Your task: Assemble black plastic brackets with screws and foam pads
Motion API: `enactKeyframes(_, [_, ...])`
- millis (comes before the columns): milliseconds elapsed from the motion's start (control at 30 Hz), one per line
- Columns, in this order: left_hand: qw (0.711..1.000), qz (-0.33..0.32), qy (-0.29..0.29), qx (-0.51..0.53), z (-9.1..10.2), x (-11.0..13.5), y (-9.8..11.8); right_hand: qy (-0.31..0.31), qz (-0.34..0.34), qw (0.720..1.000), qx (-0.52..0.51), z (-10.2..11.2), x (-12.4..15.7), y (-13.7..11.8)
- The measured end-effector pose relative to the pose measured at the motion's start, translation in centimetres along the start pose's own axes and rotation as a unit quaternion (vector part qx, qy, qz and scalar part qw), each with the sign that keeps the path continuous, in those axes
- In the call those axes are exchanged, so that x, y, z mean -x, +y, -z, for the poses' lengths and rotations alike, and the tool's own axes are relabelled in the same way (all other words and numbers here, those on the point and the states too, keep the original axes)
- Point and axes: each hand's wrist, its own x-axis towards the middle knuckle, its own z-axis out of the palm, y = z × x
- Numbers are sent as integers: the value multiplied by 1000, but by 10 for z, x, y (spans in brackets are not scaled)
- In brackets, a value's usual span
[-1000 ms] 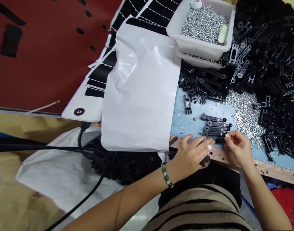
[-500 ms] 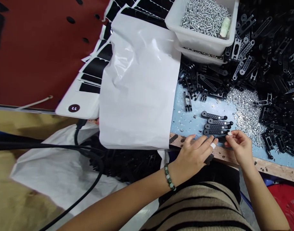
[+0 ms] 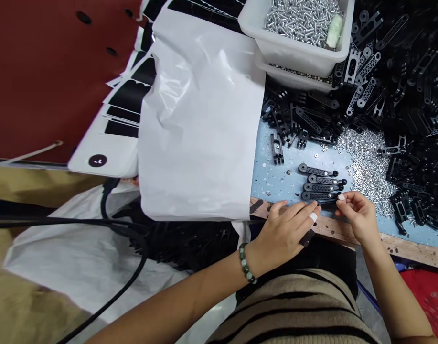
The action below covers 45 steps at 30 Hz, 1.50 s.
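At the wooden front edge of the bench, my left hand [image 3: 288, 227] is closed over a dark plastic piece [image 3: 307, 237], part of which shows below its fingers. My right hand [image 3: 360, 215] has its thumb and fingers pinched at the right end of a thin black plastic arm [image 3: 328, 204]. That arm spans the gap between both hands, and its ends are covered by fingers. White tape wraps a finger on each hand. Just beyond lie several black lattice arms [image 3: 317, 195] in a row, with small metal fasteners in them. A black forked bracket [image 3: 276, 149] lies farther left.
Loose silver screws and nuts [image 3: 371, 165] are heaped on the blue bench top [image 3: 269, 184]. Black plastic parts [image 3: 415, 95] pile up at right. A white tub [image 3: 293, 52] of rivet-like metal pins stands behind. A white plastic sheet [image 3: 200, 129] covers the left side.
The view has shifted slightly, so the bench things sit a little farther left. Both hands keep nearly the same pose at the bench edge.
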Motion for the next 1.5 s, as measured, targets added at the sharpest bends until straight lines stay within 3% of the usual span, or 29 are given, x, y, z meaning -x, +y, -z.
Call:
enactKeyframes(167, [1000, -3, 11, 1, -2, 0, 0, -1, 4, 1000, 13, -1, 1, 3])
enactKeyframes(433, [999, 5, 29, -15, -6, -5, 4, 30, 23, 991, 126, -1, 2, 6])
enactKeyframes(633, [999, 0, 25, -39, -5, -5, 6, 16, -5, 1000, 4, 1, 1, 8])
enactKeyframes(867, [999, -5, 25, -20, -5, 0, 1, 13, -1, 998, -58, 1, 0, 9])
enactKeyframes(1300, [1000, -1, 17, -20, -4, 1, 1, 15, 11, 1000, 20, 0, 2, 8])
enactKeyframes(1500, [999, 4, 33, -27, -9, -3, 4, 31, 55, 984, 166, 0, 3, 12])
